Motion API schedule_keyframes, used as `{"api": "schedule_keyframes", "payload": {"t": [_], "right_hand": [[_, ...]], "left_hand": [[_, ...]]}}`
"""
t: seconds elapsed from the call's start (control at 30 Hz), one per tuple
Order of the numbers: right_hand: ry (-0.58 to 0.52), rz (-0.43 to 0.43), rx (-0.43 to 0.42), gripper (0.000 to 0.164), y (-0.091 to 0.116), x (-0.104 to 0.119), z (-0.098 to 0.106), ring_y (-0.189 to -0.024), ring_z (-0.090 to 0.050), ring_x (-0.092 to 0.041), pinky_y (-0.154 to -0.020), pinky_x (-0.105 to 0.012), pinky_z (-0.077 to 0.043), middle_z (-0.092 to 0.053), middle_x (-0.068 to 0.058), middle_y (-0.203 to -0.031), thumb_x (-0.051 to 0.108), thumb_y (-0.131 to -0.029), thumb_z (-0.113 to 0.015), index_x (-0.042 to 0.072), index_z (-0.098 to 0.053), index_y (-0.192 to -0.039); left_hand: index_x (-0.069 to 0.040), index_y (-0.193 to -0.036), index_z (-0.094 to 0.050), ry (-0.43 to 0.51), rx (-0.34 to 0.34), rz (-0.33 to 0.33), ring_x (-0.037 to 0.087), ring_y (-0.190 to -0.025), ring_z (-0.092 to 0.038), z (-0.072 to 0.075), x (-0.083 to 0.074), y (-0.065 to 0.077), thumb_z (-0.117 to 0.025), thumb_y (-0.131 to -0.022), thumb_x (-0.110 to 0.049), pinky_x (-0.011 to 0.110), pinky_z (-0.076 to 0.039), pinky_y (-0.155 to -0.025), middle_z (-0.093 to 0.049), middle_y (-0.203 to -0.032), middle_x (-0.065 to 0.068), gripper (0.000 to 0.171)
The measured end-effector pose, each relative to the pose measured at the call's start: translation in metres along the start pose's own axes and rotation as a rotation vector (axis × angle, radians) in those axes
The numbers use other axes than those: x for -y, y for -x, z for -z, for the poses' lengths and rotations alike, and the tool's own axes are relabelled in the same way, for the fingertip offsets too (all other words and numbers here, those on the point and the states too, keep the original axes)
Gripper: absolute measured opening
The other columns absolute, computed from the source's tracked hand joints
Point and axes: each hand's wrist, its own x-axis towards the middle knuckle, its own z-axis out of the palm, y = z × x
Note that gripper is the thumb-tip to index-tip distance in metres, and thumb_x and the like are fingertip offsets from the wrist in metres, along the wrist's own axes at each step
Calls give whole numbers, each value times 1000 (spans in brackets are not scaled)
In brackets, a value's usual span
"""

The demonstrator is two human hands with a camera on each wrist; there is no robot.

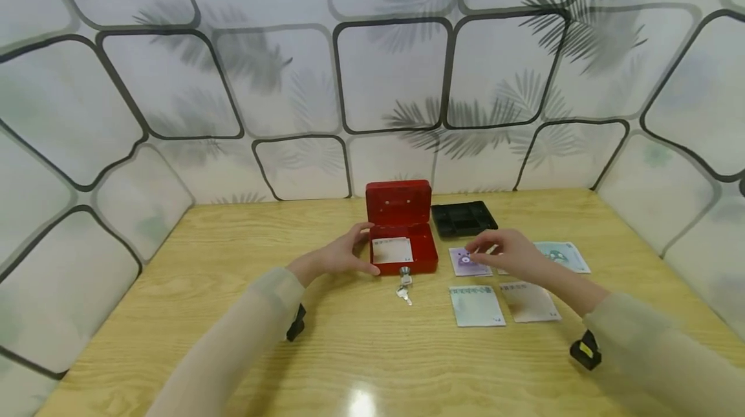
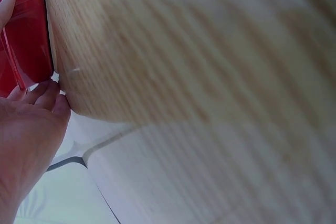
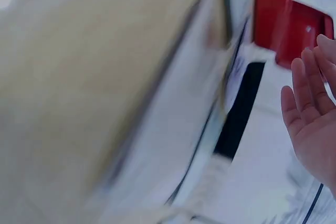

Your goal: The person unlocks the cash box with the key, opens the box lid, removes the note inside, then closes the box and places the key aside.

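Note:
An open red cash box (image 1: 423, 264) stands on the table with its lid raised at the back. A stack of pale play banknotes (image 1: 392, 251) lies in its left part. My left hand (image 1: 342, 254) holds the box by its left side, thumb at the front corner and fingers (image 2: 46, 95) at the far corner. Keys (image 1: 404, 294) hang from the lock in front. My right hand (image 1: 513, 253) is over the purple notes (image 1: 464, 269) to the right of the box. Its fingers (image 3: 300, 88) are loosely extended, holding nothing.
Behind the purple notes lies a black compartment tray (image 1: 464, 219). Nearer me are a pale green stack of notes (image 1: 477, 307) and a pinkish one (image 1: 531, 302). Teal notes (image 1: 564, 256) lie beyond my right wrist. A patterned wall (image 1: 396, 74) rises behind the table.

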Motion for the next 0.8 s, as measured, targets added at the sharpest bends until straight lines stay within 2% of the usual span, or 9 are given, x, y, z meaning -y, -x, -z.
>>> {"api": "schedule_keyframes", "payload": {"t": [0.17, 0.33, 0.47, 0.6, 0.8], "right_hand": [[-54, -1, 22, 22, -32, 15, -18, -92, -64, -20, -77, -28, -54, -69, -9, -102, 11, -91, -69, -1, -68, -109], [-96, 6, 44, 26, -63, 25, -36, -93, -65, -23, -82, -35, -54, -68, -15, -106, 12, -92, -69, -3, -66, -113], [-93, -5, 55, 24, -84, 25, -50, -99, -63, -24, -88, -40, -52, -68, -12, -108, 12, -91, -69, 0, -67, -112], [-87, -27, 62, 23, -99, 26, -63, -102, -63, -24, -92, -42, -50, -69, -7, -108, 13, -91, -69, 3, -68, -111], [-42, 5, 100, 23, -112, 29, -78, -102, -64, -24, -91, -41, -50, -69, -8, -109, 13, -91, -70, 2, -68, -111]], "left_hand": [[-12, -150, -19, -7, 7, -5, 27, -144, -21, -1, -2, -1, -81, -81, -19, 44, -14, -116, -29, -154, 17, 93], [-12, -150, -19, 8, 1, 6, 28, -145, -19, 0, -1, 0, -81, -81, -17, 45, -12, -116, -26, -156, 18, 94], [-12, -150, -19, 21, 4, 12, 29, -145, -18, 0, -1, 1, -81, -81, -17, 46, -12, -116, -25, -156, 19, 93], [-12, -150, -19, 20, 10, 8, 29, -145, -18, 0, -2, 1, -81, -81, -19, 47, -12, -116, -25, -156, 19, 92], [-12, -150, -19, 16, 10, 7, 29, -145, -17, 0, -2, 3, -80, -82, -19, 47, -12, -116, -23, -156, 20, 92]]}}
